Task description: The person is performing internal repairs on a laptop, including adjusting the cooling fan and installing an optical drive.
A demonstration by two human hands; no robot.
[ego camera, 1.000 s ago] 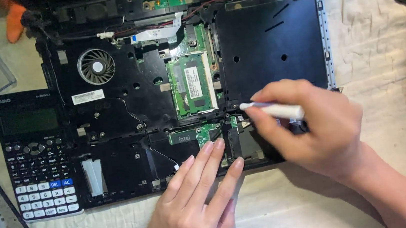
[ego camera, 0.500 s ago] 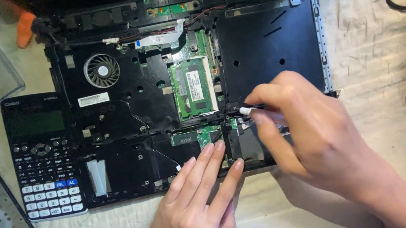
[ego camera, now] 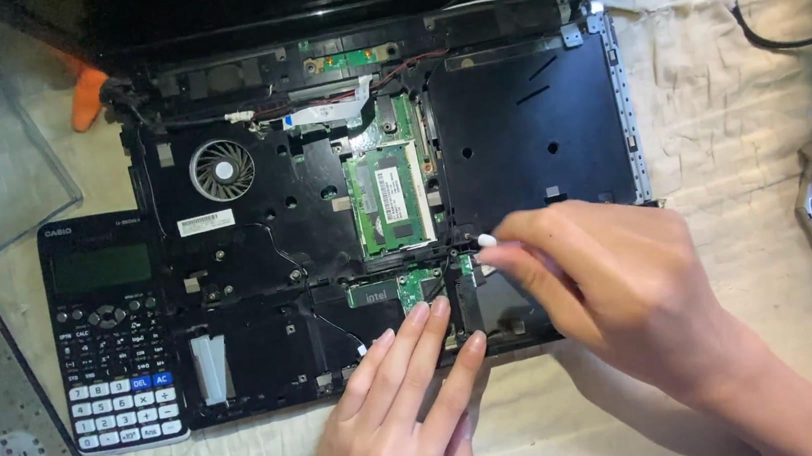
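Head view, at the near edge of the opened laptop (ego camera: 384, 210): the right hand (ego camera: 623, 286) pinches a thin white-tipped tool (ego camera: 486, 242) between thumb and fingers, closed on it, its tip resting just beside the small green circuit card (ego camera: 419, 282) in the lower middle of the black chassis. The left hand (ego camera: 396, 420) lies flat with fingers together and extended, holding nothing, its fingertips (ego camera: 437, 307) pressing the chassis right by the same card. A larger green memory module (ego camera: 388, 198) sits above, a round fan (ego camera: 222, 169) to the upper left. A black calculator (ego camera: 110, 329) lies against the laptop's left side on the cloth-covered worktop (ego camera: 717, 125).

To do the step well, judged from this pose: keep the left fingers steadying the case, hold the tool tip low and close to the card's fastening, and press lightly so it does not slip onto the thin black wires nearby.

Compared with a second ago, the tool is held shorter, more of its shaft hidden in the right hand, which has shifted up and leftward; the left hand rests where it did.
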